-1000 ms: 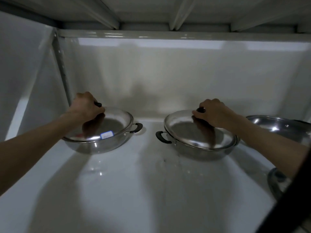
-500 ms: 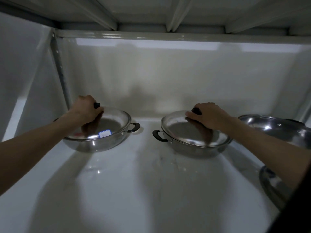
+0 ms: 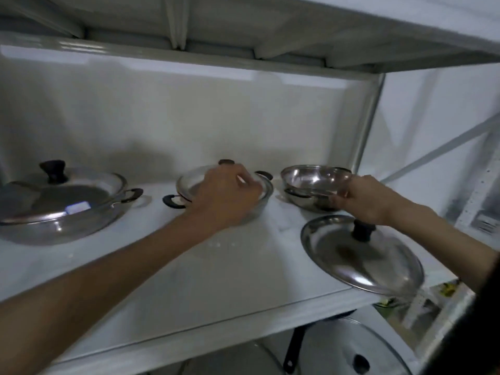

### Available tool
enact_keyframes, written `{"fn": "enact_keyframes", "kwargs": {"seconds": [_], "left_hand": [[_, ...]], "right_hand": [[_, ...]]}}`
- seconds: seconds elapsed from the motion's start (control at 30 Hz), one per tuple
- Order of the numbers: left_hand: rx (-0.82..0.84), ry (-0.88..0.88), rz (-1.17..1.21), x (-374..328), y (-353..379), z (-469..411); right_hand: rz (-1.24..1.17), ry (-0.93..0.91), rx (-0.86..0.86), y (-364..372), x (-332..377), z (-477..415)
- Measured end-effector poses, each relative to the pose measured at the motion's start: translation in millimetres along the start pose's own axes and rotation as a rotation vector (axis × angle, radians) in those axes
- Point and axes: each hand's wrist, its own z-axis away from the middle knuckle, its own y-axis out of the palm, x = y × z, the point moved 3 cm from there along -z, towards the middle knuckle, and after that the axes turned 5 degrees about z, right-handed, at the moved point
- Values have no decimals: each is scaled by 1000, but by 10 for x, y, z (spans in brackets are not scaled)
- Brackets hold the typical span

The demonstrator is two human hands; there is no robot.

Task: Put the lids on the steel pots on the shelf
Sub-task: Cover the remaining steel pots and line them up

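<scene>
Pots stand three in a row on the white shelf (image 3: 216, 280), and we judge the job two-thirds done. Our uncovered pot (image 3: 315, 185) sits at the right end near the shelf post (image 3: 365, 125), its bowl bare and shiny, and its loose lid (image 3: 362, 257) lies knob-up on the shelf just in front of it, the near rim reaching the shelf edge. Our right hand (image 3: 362, 201) is at the near rim of the uncovered pot, fingers curled toward the steel; blur keeps us from telling whether they pinch the rim or only touch it. That hand is just behind the lid's black knob (image 3: 362, 230). The middle pot (image 3: 224, 189) wears its lid, and our left hand (image 3: 230, 190) lies over that lid, loosely curled beside the dark knob at the far side; we cannot tell whether it grips anything. The left pot (image 3: 65, 209) is closed too, its lid knob (image 3: 52, 170) standing free and a pale label (image 3: 77, 207) showing on the lid. We read the step in hand as steadying or placing the last open pot. Next, as we judge it, the right hand must shift to the loose lid's knob, lift the lid clear, center it over the open bowl, and lower it level so it seats inside the rim. Below the shelf, a glass lid (image 3: 359, 350) and a dark pan handle (image 3: 293, 350) show dimly.
</scene>
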Motion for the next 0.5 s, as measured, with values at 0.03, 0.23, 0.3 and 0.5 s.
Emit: {"fn": "enact_keyframes", "kwargs": {"seconds": [0.03,0.23,0.3,0.5], "left_hand": [[101,-79,70,-85,232,31],[378,-430,381,-419,1224,-126],[342,-543,460,-453,1504,-287],[127,-766,640,-196,2125,-623]], "right_hand": [[6,30,37,34,-145,89],[187,103,140,470,-662,421],[177,60,59,601,-693,473],[104,5,-35,780,-837,277]]}}
